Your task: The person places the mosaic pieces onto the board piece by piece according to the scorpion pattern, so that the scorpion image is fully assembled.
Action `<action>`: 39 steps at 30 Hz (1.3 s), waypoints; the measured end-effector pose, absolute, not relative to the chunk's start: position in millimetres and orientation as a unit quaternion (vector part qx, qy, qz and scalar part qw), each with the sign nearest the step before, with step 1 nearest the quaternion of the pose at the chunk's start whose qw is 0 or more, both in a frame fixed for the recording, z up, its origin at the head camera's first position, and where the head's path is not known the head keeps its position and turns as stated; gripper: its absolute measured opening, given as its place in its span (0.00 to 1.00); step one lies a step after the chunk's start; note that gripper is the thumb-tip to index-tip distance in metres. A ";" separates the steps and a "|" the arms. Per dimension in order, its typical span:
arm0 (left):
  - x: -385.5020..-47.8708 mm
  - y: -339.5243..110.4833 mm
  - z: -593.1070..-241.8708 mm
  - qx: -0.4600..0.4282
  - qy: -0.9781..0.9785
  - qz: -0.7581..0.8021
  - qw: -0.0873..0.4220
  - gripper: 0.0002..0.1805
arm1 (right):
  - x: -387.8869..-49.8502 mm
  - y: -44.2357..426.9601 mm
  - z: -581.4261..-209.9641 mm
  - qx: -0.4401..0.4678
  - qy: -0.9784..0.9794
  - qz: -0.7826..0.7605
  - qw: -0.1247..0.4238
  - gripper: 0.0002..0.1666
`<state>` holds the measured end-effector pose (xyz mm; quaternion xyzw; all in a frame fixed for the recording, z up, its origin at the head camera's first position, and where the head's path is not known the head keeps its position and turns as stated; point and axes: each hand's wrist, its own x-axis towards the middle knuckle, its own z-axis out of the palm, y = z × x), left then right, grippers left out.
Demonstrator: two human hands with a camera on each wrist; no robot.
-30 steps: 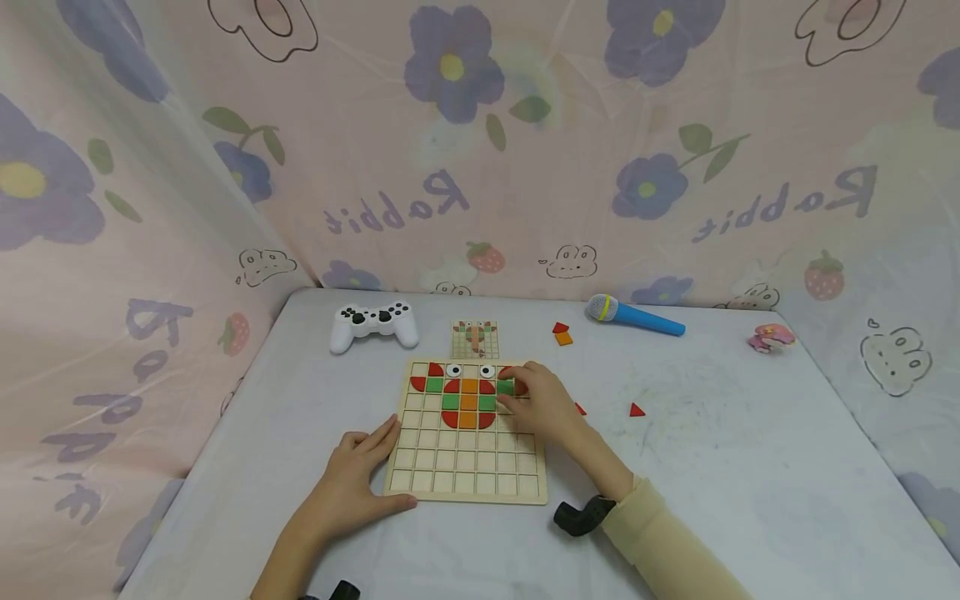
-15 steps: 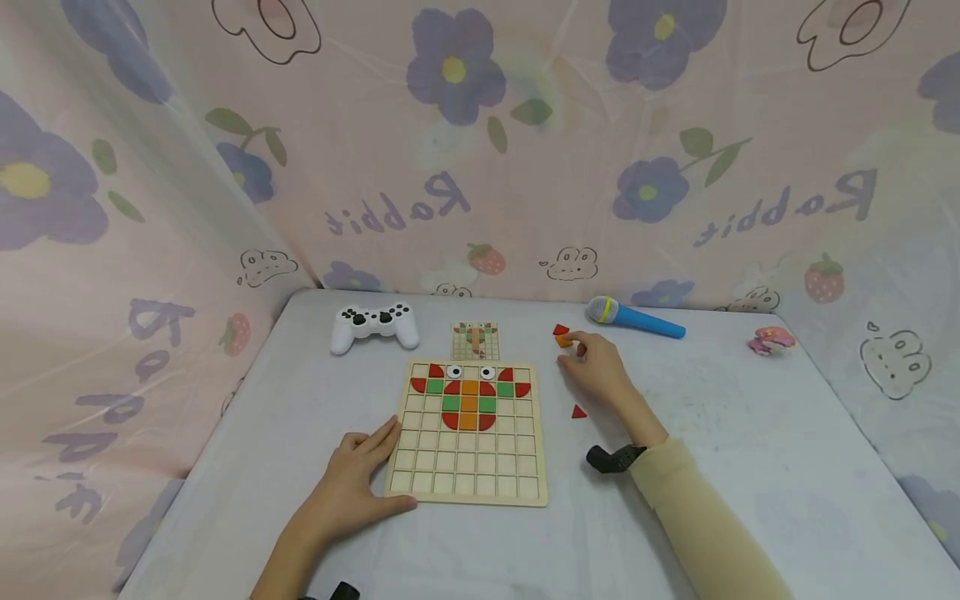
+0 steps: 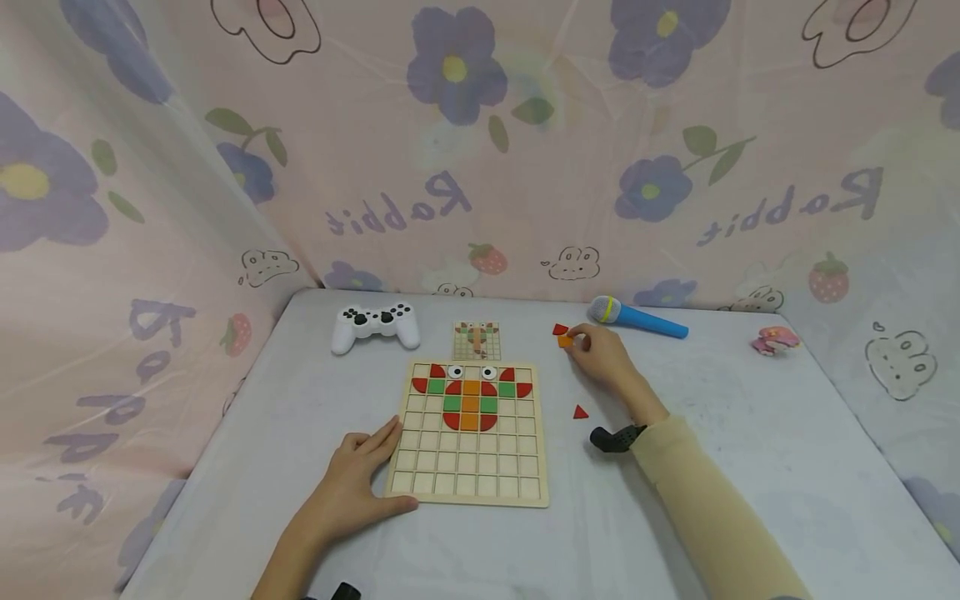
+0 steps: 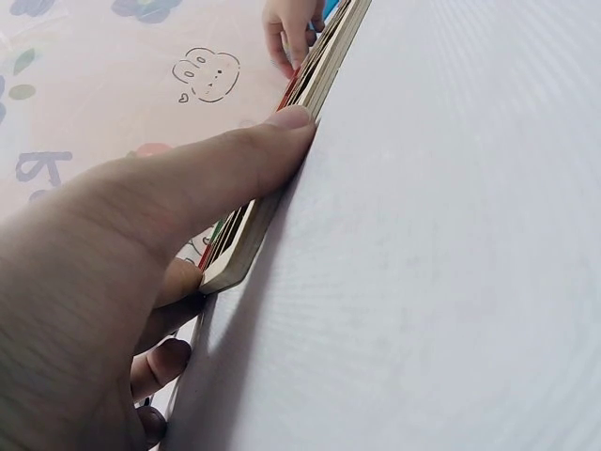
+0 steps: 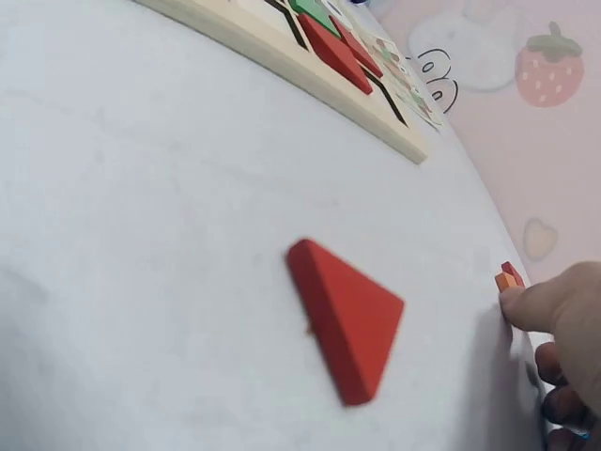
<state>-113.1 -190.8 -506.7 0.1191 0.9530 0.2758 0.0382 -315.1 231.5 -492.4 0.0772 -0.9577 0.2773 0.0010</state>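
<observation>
A wooden grid board [image 3: 468, 467] lies on the table, its upper squares filled with red, green and orange tiles and two eye pieces. My left hand [image 3: 352, 479] rests at its near left corner, thumb [image 4: 254, 155] straight along the front edge and fingers against the left side. Beyond the board's right side, my right hand [image 3: 603, 358] pinches at the right edge of an orange tile [image 3: 564, 342], its index finger partly hidden in the right wrist view. A red piece [image 3: 560, 330] touches or nearly touches that tile. Nearer lies a red triangle [image 5: 352, 319].
Behind the board lies a small pattern card [image 3: 476, 342]. A white game controller [image 3: 375, 327] stands at the back left, a blue toy microphone [image 3: 637, 318] at the back right. Farther right is a pink toy [image 3: 776, 340]. A printed curtain [image 3: 480, 167] hangs behind the table.
My right hand has left the green tile at the board's upper right and moved right to the orange tile. My left hand stays at the corner.
</observation>
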 end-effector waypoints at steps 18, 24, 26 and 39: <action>-112.0 -189.9 -507.2 0.117 0.953 0.277 0.042 0.61 | -284.7 218.2 -484.1 0.057 -0.940 0.335 -0.012 0.23; -112.6 -189.6 -506.9 0.118 0.953 0.275 0.042 0.61 | -256.5 198.6 -479.7 0.077 -0.932 0.354 0.008 0.21; -112.3 -189.6 -506.5 0.117 0.954 0.274 0.043 0.61 | -245.2 190.9 -478.7 0.089 -0.928 0.361 0.013 0.20; -113.6 -189.8 -507.2 0.116 0.954 0.273 0.045 0.62 | -176.5 126.1 -480.4 0.203 -0.903 0.379 0.007 0.15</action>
